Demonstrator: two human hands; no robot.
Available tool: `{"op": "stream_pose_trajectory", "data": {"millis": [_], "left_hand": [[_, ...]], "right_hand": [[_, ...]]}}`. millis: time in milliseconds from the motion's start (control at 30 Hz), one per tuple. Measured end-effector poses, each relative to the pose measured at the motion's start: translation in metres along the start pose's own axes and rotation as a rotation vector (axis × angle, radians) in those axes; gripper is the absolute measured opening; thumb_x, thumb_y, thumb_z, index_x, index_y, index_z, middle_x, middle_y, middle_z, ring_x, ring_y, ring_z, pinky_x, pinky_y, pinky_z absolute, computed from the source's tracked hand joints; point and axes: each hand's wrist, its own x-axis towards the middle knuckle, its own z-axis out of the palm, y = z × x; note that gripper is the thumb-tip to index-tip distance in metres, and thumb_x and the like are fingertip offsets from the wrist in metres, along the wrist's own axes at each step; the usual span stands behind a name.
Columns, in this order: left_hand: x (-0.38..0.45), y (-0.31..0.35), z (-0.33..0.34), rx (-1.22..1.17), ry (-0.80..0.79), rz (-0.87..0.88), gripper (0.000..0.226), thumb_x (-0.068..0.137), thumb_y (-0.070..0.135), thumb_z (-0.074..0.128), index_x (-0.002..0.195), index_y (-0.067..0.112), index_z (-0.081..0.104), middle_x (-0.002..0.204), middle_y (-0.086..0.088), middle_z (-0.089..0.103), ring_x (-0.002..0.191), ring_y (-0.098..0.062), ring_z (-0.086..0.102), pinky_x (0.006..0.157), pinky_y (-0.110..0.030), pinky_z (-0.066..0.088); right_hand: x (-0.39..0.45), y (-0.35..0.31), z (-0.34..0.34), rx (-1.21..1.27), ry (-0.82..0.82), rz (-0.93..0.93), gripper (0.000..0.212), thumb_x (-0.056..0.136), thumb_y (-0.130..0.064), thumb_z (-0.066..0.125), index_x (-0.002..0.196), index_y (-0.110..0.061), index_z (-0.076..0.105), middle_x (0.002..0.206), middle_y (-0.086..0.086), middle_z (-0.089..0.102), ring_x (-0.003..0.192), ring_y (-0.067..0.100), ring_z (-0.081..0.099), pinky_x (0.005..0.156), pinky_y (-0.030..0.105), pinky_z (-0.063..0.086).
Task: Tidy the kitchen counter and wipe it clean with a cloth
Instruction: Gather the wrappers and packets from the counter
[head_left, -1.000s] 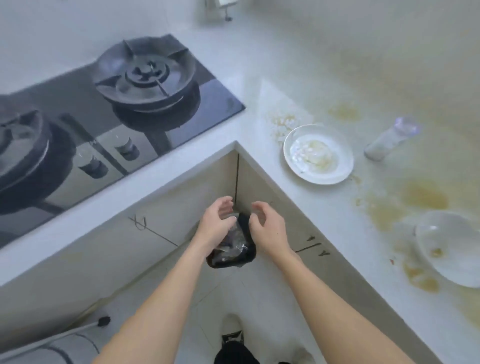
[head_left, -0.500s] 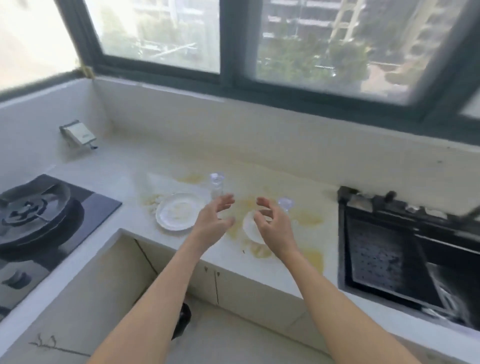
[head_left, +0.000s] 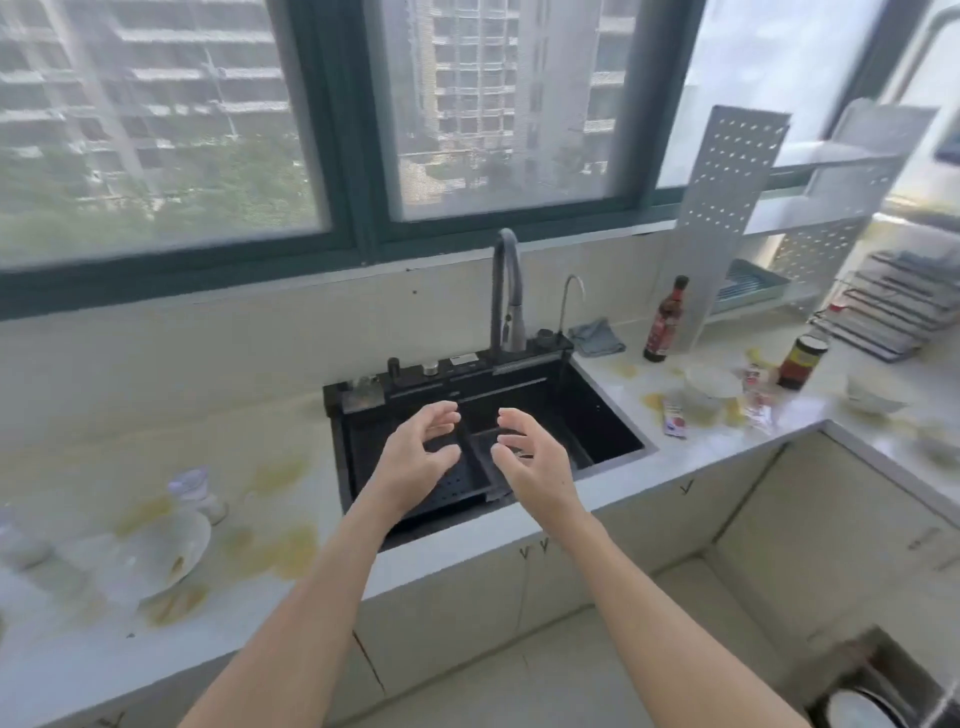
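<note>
Stains of yellow cover the pale table (head_left: 291, 597) on both sides of the black sink (head_left: 597, 415), which I take as my landmark. I see both hands held up in the air over the front of the sink. The left hand (head_left: 415, 457) and the right hand (head_left: 530, 467) face each other with fingers loosely bent, a small gap between them, and they hold nothing.

The cloth (head_left: 597, 338) is blue-grey and crumpled into a soft lump. It lies on the table just right of the sink's back corner, next to the small thin tap (head_left: 571, 296). It is too bunched up for me to tell which way it points. The tall grey faucet (head_left: 506, 291) stands at the back of the sink.

Right of the sink, past the cloth, a dark bottle (head_left: 666, 322) stands upright. Nearer the front edge sit a white bowl (head_left: 709, 387), a red packet (head_left: 674, 421), a clear wrapper (head_left: 756, 400) and a dark jar (head_left: 802, 361). Another white bowl (head_left: 872, 397) sits further right, where the table turns a corner.

Left of the sink a white plate (head_left: 161, 551) lies flat near the front edge, with a clear glass (head_left: 197, 493) just behind it. The table strip between the sink and that plate holds only stains.
</note>
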Motion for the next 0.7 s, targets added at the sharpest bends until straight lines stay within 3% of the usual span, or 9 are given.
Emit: {"op": "stream_pose_trajectory", "data": {"millis": [267, 400, 533, 600, 700], "left_hand": [[0.067, 0.068, 0.139, -0.037, -0.249, 0.097, 0.053, 0.09, 0.005, 0.063, 0.138, 0.025, 0.053, 0.128, 0.01, 0.064, 0.123, -0.006, 0.057, 0.107, -0.032, 0.045], [0.11, 0.077, 0.188, -0.072, -0.333, 0.109, 0.05, 0.09, 0.006, 0.063, 0.135, 0.025, 0.054, 0.123, 0.011, 0.065, 0.118, -0.004, 0.059, 0.099, -0.026, 0.047], [0.163, 0.078, 0.235, -0.091, -0.403, 0.108, 0.045, 0.091, 0.008, 0.063, 0.133, 0.024, 0.056, 0.117, 0.01, 0.066, 0.11, -0.005, 0.063, 0.094, -0.027, 0.053], [0.193, 0.078, 0.257, -0.091, -0.434, 0.095, 0.042, 0.091, 0.01, 0.062, 0.13, 0.023, 0.057, 0.113, 0.008, 0.068, 0.105, -0.006, 0.065, 0.093, -0.031, 0.055], [0.232, 0.079, 0.286, -0.083, -0.468, 0.049, 0.036, 0.09, 0.01, 0.061, 0.124, 0.024, 0.059, 0.108, 0.005, 0.069, 0.102, -0.011, 0.066, 0.092, -0.037, 0.056]], "right_hand": [[-0.002, 0.045, -0.149, -0.047, 0.271, 0.099, 0.048, 0.091, -0.012, 0.061, 0.137, -0.023, 0.056, 0.129, -0.014, 0.061, 0.111, 0.006, 0.063, 0.079, 0.012, 0.052], [0.01, 0.07, -0.19, -0.076, 0.338, 0.158, 0.046, 0.091, -0.014, 0.061, 0.135, -0.025, 0.056, 0.128, -0.016, 0.059, 0.109, 0.002, 0.062, 0.091, 0.028, 0.055], [0.04, 0.093, -0.223, -0.106, 0.414, 0.224, 0.048, 0.09, -0.015, 0.06, 0.137, -0.022, 0.056, 0.13, -0.012, 0.06, 0.109, 0.003, 0.062, 0.085, 0.021, 0.053], [0.061, 0.103, -0.237, -0.116, 0.448, 0.255, 0.047, 0.089, -0.013, 0.061, 0.136, -0.022, 0.056, 0.128, -0.011, 0.061, 0.11, 0.003, 0.061, 0.087, 0.024, 0.053], [0.087, 0.114, -0.255, -0.126, 0.459, 0.301, 0.046, 0.089, -0.011, 0.061, 0.134, -0.023, 0.056, 0.12, -0.017, 0.062, 0.107, -0.001, 0.061, 0.086, 0.023, 0.053]]}}
